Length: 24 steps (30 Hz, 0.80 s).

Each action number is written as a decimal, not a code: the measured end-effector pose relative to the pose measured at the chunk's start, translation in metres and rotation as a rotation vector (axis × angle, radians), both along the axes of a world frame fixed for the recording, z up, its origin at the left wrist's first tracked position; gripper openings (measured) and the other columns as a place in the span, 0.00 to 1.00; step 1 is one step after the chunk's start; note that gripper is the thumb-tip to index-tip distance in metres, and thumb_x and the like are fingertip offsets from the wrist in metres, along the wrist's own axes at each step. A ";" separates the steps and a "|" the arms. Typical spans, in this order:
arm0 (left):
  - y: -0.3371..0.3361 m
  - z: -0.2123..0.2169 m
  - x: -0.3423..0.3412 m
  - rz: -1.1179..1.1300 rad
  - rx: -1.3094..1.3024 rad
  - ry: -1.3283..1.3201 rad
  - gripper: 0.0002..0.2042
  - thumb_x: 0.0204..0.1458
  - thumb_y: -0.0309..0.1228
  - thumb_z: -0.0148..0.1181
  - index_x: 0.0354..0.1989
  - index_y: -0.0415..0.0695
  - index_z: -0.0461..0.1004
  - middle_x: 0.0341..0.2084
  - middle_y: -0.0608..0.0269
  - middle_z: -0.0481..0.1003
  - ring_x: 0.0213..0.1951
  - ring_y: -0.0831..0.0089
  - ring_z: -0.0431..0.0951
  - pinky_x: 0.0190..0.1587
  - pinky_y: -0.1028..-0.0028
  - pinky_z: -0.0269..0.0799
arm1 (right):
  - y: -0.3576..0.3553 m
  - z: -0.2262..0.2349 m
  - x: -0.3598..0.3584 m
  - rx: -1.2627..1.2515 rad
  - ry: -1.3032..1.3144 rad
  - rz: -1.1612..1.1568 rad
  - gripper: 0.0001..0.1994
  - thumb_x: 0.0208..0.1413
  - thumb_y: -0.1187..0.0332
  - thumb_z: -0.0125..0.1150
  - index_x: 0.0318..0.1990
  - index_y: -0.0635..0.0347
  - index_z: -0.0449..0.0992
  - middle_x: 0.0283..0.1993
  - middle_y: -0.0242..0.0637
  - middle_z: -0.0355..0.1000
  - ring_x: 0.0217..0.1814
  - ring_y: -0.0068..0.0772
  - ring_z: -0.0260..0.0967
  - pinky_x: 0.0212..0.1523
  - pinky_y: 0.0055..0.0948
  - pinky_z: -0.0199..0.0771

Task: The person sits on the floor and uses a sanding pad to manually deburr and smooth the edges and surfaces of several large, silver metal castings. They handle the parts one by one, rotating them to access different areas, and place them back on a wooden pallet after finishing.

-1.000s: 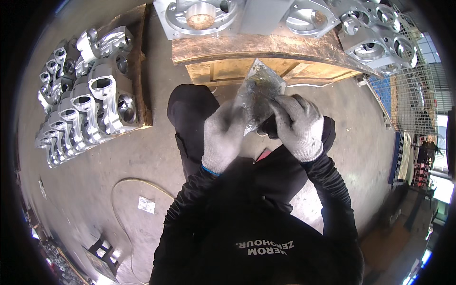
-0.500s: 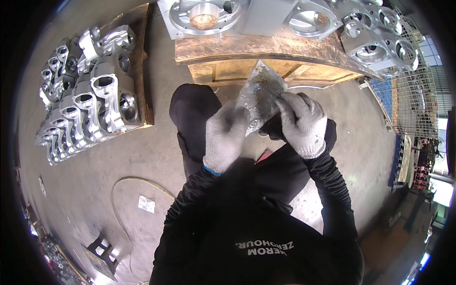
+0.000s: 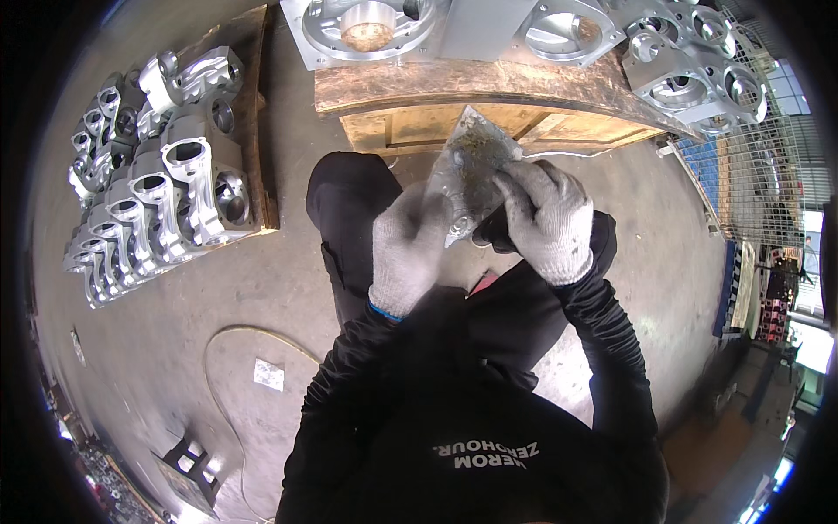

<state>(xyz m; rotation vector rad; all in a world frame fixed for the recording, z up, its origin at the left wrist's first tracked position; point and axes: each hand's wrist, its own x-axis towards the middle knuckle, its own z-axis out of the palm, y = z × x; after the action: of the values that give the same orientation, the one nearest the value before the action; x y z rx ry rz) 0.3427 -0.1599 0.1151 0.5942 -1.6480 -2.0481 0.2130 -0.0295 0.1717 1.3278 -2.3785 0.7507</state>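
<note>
Over my lap, between both hands, is a crinkled, see-through plastic bag (image 3: 476, 162) with one corner pointing away from me. Dull yellowish and grey bits show in it, too small to make out. My left hand (image 3: 408, 244), in a pale knit glove, grips the bag's left edge, thumb toward its middle. On the opposite side my right hand (image 3: 550, 218), gloved the same way, pinches the bag's edge between thumb and bent fingers. The lower end of the bag hangs over my dark trousers.
Ahead stands a wooden crate (image 3: 410, 87) bearing large silver metal castings (image 3: 367, 31). More castings (image 3: 188, 153) fill a wooden pallet on the left. A pale hose (image 3: 214, 349) curves across the floor near a white scrap (image 3: 269, 375). Wire mesh (image 3: 755, 175) rises at right.
Both hands and the bag have shifted slightly left in the picture. The bag has tilted a little, and my right fingers are more curled at its edge. Both hands keep their hold.
</note>
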 end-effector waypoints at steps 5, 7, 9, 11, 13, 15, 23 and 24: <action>-0.002 0.003 -0.002 0.002 -0.001 -0.011 0.10 0.67 0.28 0.56 0.48 0.33 0.77 0.30 0.61 0.79 0.34 0.81 0.74 0.39 0.74 0.73 | 0.008 -0.001 0.002 0.023 -0.043 -0.029 0.06 0.54 0.73 0.69 0.40 0.59 0.82 0.33 0.46 0.78 0.34 0.55 0.77 0.37 0.45 0.77; -0.003 0.004 -0.002 0.012 -0.065 -0.014 0.10 0.67 0.28 0.55 0.48 0.33 0.77 0.30 0.60 0.80 0.34 0.80 0.74 0.39 0.74 0.74 | 0.004 -0.001 0.002 0.020 0.007 0.009 0.07 0.54 0.71 0.70 0.40 0.55 0.81 0.35 0.42 0.79 0.35 0.51 0.77 0.36 0.44 0.77; -0.002 0.002 0.000 0.006 -0.077 -0.017 0.11 0.67 0.28 0.55 0.48 0.33 0.77 0.30 0.59 0.80 0.34 0.80 0.74 0.39 0.73 0.74 | 0.004 -0.008 -0.001 0.013 0.010 0.000 0.08 0.54 0.70 0.70 0.41 0.54 0.81 0.36 0.40 0.79 0.35 0.49 0.77 0.36 0.44 0.77; -0.003 0.001 0.001 0.013 -0.053 -0.016 0.11 0.67 0.29 0.55 0.48 0.33 0.77 0.30 0.57 0.80 0.33 0.79 0.75 0.39 0.72 0.75 | 0.001 -0.001 -0.003 -0.018 -0.036 -0.013 0.08 0.55 0.72 0.70 0.41 0.58 0.82 0.35 0.45 0.79 0.35 0.54 0.78 0.37 0.44 0.78; -0.001 0.003 0.000 -0.007 -0.053 -0.005 0.12 0.67 0.30 0.56 0.48 0.32 0.77 0.30 0.67 0.75 0.33 0.83 0.69 0.37 0.77 0.68 | 0.006 0.000 -0.003 0.009 -0.031 -0.050 0.07 0.56 0.73 0.70 0.42 0.60 0.82 0.36 0.47 0.80 0.37 0.56 0.79 0.38 0.43 0.78; -0.004 0.005 -0.002 -0.063 -0.078 -0.033 0.12 0.67 0.30 0.56 0.49 0.32 0.76 0.31 0.71 0.73 0.34 0.84 0.67 0.37 0.78 0.66 | 0.011 -0.003 0.000 0.032 -0.056 -0.048 0.08 0.55 0.71 0.69 0.42 0.58 0.82 0.37 0.46 0.80 0.37 0.54 0.78 0.38 0.43 0.79; -0.002 0.002 -0.002 -0.007 -0.070 0.021 0.11 0.67 0.30 0.55 0.47 0.33 0.76 0.29 0.73 0.70 0.33 0.86 0.65 0.36 0.79 0.65 | 0.004 0.002 -0.004 -0.019 -0.068 -0.030 0.05 0.56 0.74 0.68 0.40 0.61 0.82 0.35 0.47 0.80 0.37 0.56 0.78 0.38 0.42 0.78; -0.003 0.001 -0.003 0.002 -0.089 0.022 0.11 0.67 0.29 0.55 0.47 0.33 0.76 0.29 0.73 0.70 0.33 0.86 0.65 0.35 0.80 0.64 | 0.005 0.003 -0.002 0.000 -0.084 -0.034 0.05 0.56 0.74 0.68 0.40 0.61 0.82 0.35 0.47 0.80 0.37 0.55 0.78 0.38 0.42 0.78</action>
<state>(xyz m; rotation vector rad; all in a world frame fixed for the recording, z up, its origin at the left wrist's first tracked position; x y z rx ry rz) 0.3394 -0.1627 0.1156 0.5413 -1.7143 -1.9615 0.2112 -0.0242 0.1744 1.2758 -2.4595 0.8124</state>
